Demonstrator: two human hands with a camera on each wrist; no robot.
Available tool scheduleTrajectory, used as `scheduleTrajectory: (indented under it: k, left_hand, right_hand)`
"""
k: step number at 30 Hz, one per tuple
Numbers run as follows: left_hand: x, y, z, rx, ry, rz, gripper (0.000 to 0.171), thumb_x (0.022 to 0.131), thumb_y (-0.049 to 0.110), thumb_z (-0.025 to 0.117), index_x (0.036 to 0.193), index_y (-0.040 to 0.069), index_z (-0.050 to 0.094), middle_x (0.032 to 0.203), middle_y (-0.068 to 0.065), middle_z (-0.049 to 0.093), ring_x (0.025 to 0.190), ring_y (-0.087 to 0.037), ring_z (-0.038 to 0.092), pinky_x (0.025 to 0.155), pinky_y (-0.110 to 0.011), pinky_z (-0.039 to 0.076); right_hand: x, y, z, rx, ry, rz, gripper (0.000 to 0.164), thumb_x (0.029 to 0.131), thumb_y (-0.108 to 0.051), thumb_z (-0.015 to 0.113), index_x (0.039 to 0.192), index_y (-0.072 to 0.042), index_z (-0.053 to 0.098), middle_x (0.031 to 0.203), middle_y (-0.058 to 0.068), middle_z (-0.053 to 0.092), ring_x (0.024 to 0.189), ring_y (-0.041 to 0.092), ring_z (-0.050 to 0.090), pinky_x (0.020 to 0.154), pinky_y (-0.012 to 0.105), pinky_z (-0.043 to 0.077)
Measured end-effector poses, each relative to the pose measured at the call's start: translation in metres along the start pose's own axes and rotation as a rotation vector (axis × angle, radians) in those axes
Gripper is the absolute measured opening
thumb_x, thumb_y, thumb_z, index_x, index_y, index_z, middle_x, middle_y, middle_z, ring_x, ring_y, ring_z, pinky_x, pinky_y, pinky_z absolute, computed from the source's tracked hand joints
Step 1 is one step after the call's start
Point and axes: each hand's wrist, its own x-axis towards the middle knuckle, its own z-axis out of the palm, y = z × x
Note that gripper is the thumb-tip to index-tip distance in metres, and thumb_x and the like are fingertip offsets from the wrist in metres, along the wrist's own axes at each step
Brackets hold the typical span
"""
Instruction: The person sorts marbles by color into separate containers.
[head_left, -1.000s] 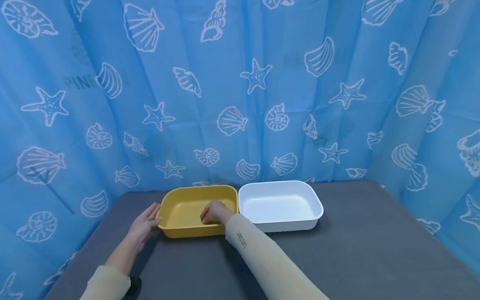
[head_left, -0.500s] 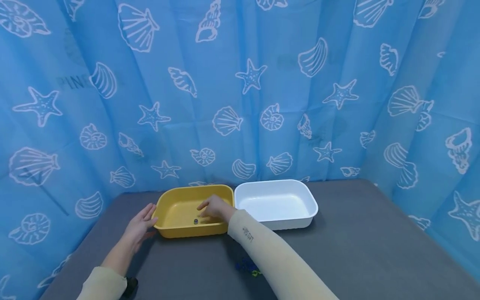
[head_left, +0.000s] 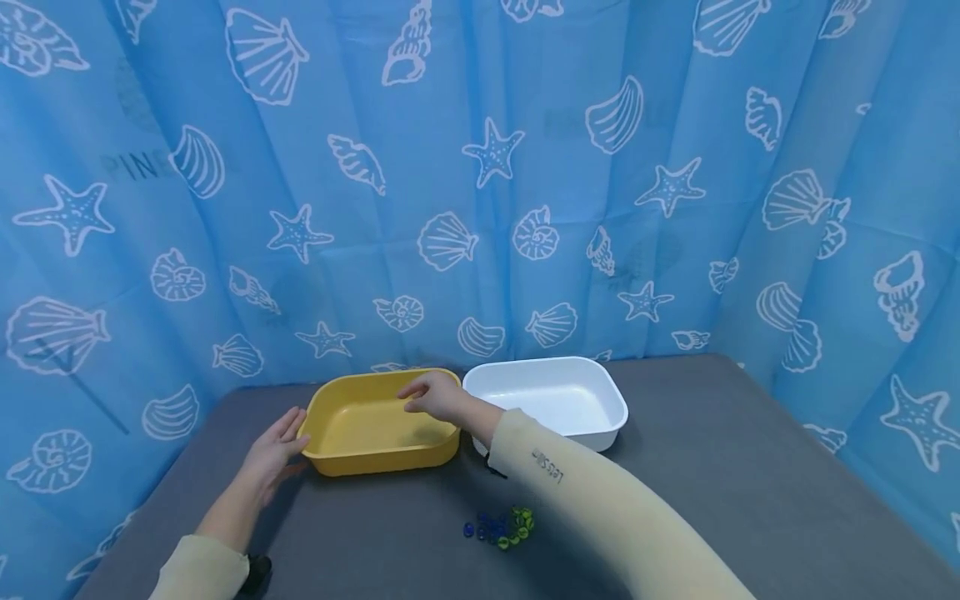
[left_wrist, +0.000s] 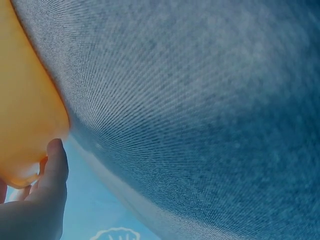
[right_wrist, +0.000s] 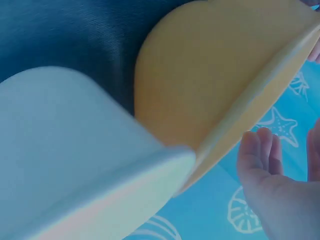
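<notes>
Head camera first: biggest thing by far is the blue seashell curtain (head_left: 465, 175) wrapping the back and sides, I'd guess hung there to block out whatever's behind. Next is the dark grey table (head_left: 697, 492), flat and plain, so small stuff probably stays put on it. Then the two trays, pretty much the same size, both at the back by the curtain: the yellow tray (head_left: 378, 461) on the left, the white tray (head_left: 558, 404) right beside it (can't tell if the rims actually touch). Looks like they're paired up so one arm can get to either. Hands next. The left hand (head_left: 268, 457) has its fingers fairly straight, resting against the yellow tray's left end, which I read as keeping it from sliding. The right hand (head_left: 437, 396) is over the other end of that tray, fingers loose, and the right wrist view shows a gap with nothing pinched in it. Smallest stuff: dark blue pieces (head_left: 495, 527) and green pieces (head_left: 522, 532), glassy-looking, bunched on the table in front of the trays, blue left, green right. Handy spot, imo, being on the person's side.
</notes>
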Motion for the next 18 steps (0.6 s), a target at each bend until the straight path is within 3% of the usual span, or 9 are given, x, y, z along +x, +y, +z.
scheduleTrajectory:
  k: [8, 18]
  left_hand:
    - [0.006, -0.005, -0.004, -0.024, -0.012, -0.014, 0.075, 0.102, 0.015, 0.051, 0.156, 0.011, 0.000, 0.161, -0.007, 0.005, 0.146, -0.033, 0.006, 0.109, -0.063, 0.024]
    - [-0.001, 0.003, 0.000, -0.019, -0.016, -0.003, 0.069, 0.104, 0.011, 0.044, 0.156, 0.010, -0.003, 0.161, -0.008, 0.003, 0.146, -0.035, 0.007, 0.108, -0.065, 0.022]
  right_hand:
    - [-0.028, 0.007, -0.020, 0.041, -0.041, -0.119, 0.022, 0.094, -0.010, 0.065, 0.114, -0.001, 0.071, 0.101, 0.007, 0.068, 0.090, 0.022, 0.062, 0.075, 0.031, 0.054]
    - [-0.065, 0.023, -0.039, 0.063, -0.294, -0.221, 0.022, 0.093, -0.006, 0.065, 0.112, 0.004, 0.070, 0.100, 0.006, 0.072, 0.086, 0.007, 0.061, 0.078, 0.022, 0.052]
